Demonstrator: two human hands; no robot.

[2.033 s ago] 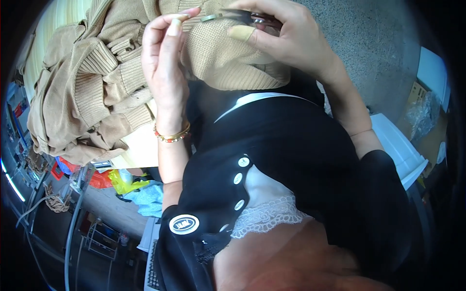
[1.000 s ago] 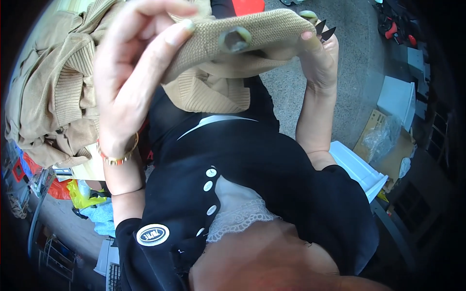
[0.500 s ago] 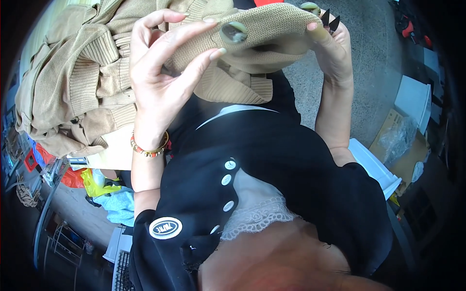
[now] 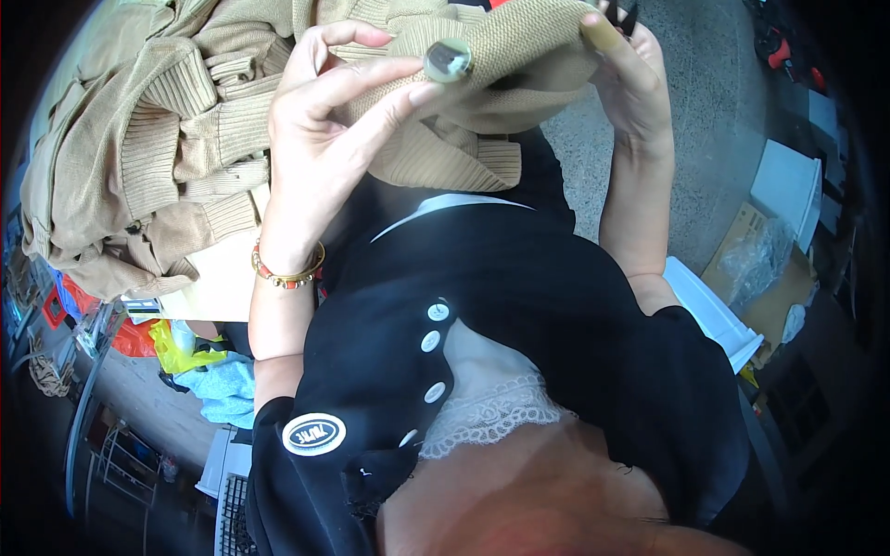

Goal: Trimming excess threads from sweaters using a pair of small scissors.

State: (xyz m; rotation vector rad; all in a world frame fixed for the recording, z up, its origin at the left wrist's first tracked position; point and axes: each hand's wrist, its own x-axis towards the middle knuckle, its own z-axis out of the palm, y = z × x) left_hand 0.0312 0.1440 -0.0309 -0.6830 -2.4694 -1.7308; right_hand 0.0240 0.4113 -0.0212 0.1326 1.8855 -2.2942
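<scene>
A tan knit garment [image 4: 528,46] is stretched between my two hands at the top of the view. My left hand [image 4: 315,130] pinches a round, shiny greenish button [image 4: 449,60] on the knit between thumb and forefinger, its other fingers curled behind. At the far end of the taut knit band, my right hand [image 4: 644,88] grips the edge with the thumb pressed on top. Dark pointed blades [image 4: 629,20], like those of thread snips, stick out beside that thumb; their handles are hidden in the hand.
A heap of tan knitwear [image 4: 153,139] covers the pale table [image 4: 218,287] on my left. Below it lie a yellow plastic bag [image 4: 176,347] and a light blue cloth [image 4: 222,385]. On the right, a white bin [image 4: 709,310] stands near cardboard [image 4: 774,296] with clear plastic film [image 4: 756,250].
My left thumb and forefinger have closed in on the button from the knit around it. The band has risen slightly, and a second button near my right hand has left the view.
</scene>
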